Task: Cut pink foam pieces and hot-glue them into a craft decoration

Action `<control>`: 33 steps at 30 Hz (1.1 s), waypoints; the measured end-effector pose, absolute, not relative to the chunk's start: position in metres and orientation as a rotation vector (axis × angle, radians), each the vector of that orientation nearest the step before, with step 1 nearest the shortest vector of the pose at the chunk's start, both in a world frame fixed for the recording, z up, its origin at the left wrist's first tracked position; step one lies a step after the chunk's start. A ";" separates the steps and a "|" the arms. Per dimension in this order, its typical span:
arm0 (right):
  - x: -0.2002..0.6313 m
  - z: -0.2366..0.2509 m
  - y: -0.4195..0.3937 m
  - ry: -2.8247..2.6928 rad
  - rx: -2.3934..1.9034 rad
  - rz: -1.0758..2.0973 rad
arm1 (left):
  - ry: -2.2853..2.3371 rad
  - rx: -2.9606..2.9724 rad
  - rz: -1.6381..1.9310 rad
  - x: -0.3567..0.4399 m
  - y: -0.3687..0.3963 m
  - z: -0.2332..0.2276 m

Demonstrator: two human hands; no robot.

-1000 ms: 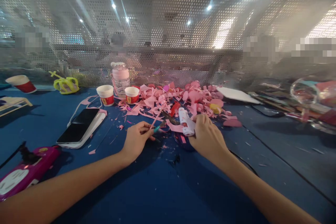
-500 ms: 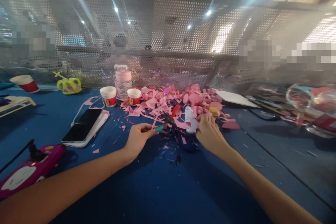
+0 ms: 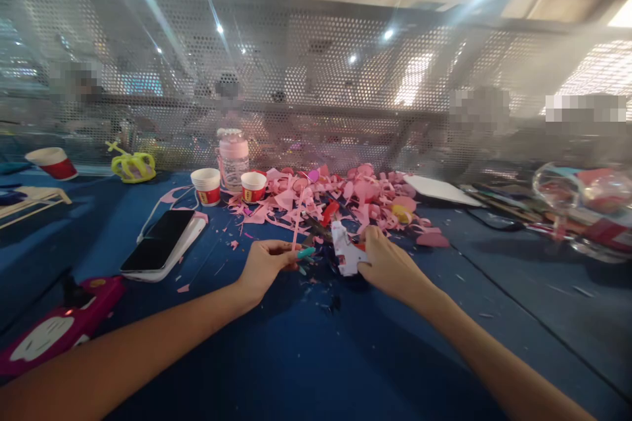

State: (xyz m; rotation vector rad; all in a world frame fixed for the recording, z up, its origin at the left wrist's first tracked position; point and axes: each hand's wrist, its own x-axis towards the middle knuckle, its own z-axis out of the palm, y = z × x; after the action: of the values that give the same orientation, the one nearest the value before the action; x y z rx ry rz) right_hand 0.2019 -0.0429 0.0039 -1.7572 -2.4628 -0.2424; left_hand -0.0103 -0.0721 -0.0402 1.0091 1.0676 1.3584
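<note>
My left hand [image 3: 266, 266] is closed in a pinch on a thin pink strip [image 3: 297, 222], which stands up from the fingertips. A long teal nail shows on the thumb. On the right, my right hand [image 3: 390, 258] wraps round a white glue gun [image 3: 344, 248] with a bit of orange by the fingers. The gun is a short way from my left hand, apart from the strip. Behind both hands lies a heap of pink cut scraps [image 3: 365, 185], with a red piece [image 3: 330, 213] near its front. Dark things beneath the gun are hard to make out.
Left of the heap stand two paper cups [image 3: 206, 191] [image 3: 253, 191] and a pink-topped bottle [image 3: 234, 156]. Nearer me lie a phone [image 3: 160, 240] and a magenta device [image 3: 54, 335]. A yellow crown [image 3: 132, 168] sits further back. At right are a white sheet [image 3: 439, 191] and clear plastic [image 3: 557, 187].
My right hand has brought the glue gun left and down toward my left hand, tilting it. My left hand has shifted slightly right and lower, keeping hold of the pink strip.
</note>
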 end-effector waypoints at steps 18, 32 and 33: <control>0.200 -0.010 -0.042 -2.208 -2.027 -0.430 | 1.040 0.981 1.285 -0.008 -0.072 -0.042; 0.194 0.047 -0.050 -2.251 -1.618 -0.459 | 1.025 1.014 1.275 -0.008 -0.071 -0.042; 0.190 0.055 -0.050 -2.299 -1.580 -0.393 | 1.024 1.020 1.282 -0.008 -0.071 -0.042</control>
State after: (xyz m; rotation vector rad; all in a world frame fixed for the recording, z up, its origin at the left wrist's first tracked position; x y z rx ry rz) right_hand 0.1903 -0.0498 0.0550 -1.5799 -2.2987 -0.3933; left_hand -0.0083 -0.0712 -0.0420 1.0201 1.0237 1.2823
